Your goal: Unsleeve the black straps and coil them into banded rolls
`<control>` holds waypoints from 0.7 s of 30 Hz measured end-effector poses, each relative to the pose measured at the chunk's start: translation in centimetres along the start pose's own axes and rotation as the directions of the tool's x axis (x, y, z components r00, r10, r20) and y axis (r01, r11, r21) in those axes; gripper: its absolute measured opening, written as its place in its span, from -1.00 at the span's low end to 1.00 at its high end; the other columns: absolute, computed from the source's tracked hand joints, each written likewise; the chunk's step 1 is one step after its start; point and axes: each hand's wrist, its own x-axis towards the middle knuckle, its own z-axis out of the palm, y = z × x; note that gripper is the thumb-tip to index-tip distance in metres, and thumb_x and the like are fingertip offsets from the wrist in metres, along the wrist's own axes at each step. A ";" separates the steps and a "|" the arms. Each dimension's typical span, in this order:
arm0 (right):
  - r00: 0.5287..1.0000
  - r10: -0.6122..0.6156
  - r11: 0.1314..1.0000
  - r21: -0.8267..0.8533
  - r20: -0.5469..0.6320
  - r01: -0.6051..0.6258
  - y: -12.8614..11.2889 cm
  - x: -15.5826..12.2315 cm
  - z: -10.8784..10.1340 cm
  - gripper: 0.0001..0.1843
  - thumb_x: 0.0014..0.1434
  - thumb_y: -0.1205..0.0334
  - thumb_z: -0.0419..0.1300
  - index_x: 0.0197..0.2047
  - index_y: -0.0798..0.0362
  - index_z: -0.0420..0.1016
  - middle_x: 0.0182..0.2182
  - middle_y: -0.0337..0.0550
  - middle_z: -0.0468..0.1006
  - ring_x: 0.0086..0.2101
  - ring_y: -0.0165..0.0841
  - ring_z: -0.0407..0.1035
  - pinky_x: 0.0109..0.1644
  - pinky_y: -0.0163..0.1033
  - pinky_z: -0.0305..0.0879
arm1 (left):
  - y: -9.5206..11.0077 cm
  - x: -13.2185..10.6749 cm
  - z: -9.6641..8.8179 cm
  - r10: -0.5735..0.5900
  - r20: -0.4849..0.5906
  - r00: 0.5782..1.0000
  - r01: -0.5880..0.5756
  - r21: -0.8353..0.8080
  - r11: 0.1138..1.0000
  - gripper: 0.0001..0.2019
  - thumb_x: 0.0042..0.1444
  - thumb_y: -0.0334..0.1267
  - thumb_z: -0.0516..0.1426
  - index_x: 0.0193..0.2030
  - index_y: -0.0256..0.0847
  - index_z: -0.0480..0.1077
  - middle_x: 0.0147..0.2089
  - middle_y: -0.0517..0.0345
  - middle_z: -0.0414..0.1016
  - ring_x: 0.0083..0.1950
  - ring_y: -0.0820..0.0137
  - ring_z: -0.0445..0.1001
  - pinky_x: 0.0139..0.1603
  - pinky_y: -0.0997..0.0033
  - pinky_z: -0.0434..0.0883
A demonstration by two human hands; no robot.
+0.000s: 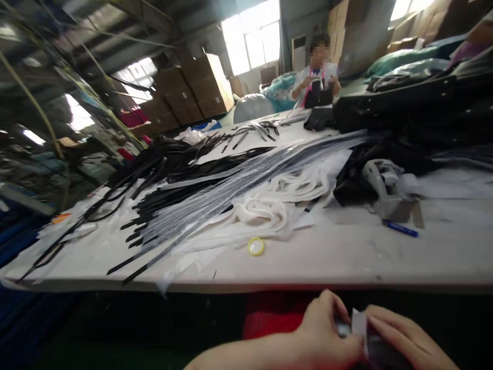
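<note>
Dim wkshp, bright windows [265, 43] at back
Lg white table [442, 252] in frt; brown ctns [210, 85] stacked nr grey wall [302, 20] bhd.

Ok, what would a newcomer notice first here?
Probably the black and grey strips sprawled across the white table, beside looped white bands. A yellow-rimmed disc lies in front of those bands. Below the table's near edge, the left hand and right hand hold a dark item with a pale tab.

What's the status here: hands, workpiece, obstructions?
Left hand, right hand: both gripping dark piece, white strip between them. Piece's details blurred, partly covered. Table edge ahead; nothing seen blocking hands.
</note>
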 end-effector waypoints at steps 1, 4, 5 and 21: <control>1.000 0.018 1.000 0.009 0.019 -0.018 -0.7 -0.1 -0.1 -0.59 0.18 -0.15 0.14 -0.37 0.00 0.59 -0.41 -0.12 0.58 -0.35 -0.17 0.49 -0.28 -0.22 0.46 | 0.4 -0.1 0.0 0.017 -0.027 0.999 -0.015 0.049 0.999 -0.60 -0.11 -0.08 0.30 -0.15 -0.17 0.34 -0.29 0.14 0.44 -0.33 0.40 0.33 -0.31 0.41 0.35; 0.993 0.103 0.995 0.001 0.062 -0.103 -1.9 0.1 -0.2 -0.70 0.12 -0.02 0.25 -0.38 0.07 0.56 -0.46 -0.15 0.58 -0.41 -0.26 0.45 -0.34 -0.29 0.38 | 1.6 -0.2 -0.3 0.089 -0.014 0.996 -0.085 0.206 0.975 -0.64 -0.08 -0.15 0.27 -0.17 -0.18 0.30 -0.30 0.18 0.44 -0.34 0.43 0.34 -0.34 0.45 0.33; 0.991 0.120 0.993 -0.018 0.060 -0.119 -2.0 0.2 -0.1 -0.72 0.12 0.02 0.25 -0.40 0.07 0.56 -0.48 -0.16 0.57 -0.43 -0.28 0.45 -0.36 -0.30 0.36 | 1.9 -0.2 -0.5 0.103 0.018 0.995 -0.104 0.231 0.967 -0.64 -0.07 -0.16 0.27 -0.15 -0.19 0.30 -0.29 0.18 0.45 -0.33 0.43 0.35 -0.34 0.46 0.32; 0.731 -0.670 0.405 -0.758 0.134 0.511 -1.1 -0.6 -1.8 -0.55 0.24 0.30 0.16 0.20 -0.03 0.43 0.02 -0.11 0.57 -0.02 -0.29 0.49 0.04 -0.34 0.46 | 0.6 3.5 -2.0 -0.059 0.175 0.983 0.122 -0.372 0.920 -0.42 -0.46 -0.05 0.48 -0.30 -0.31 0.43 -0.47 0.20 0.43 -0.49 0.54 0.29 -0.41 0.48 0.23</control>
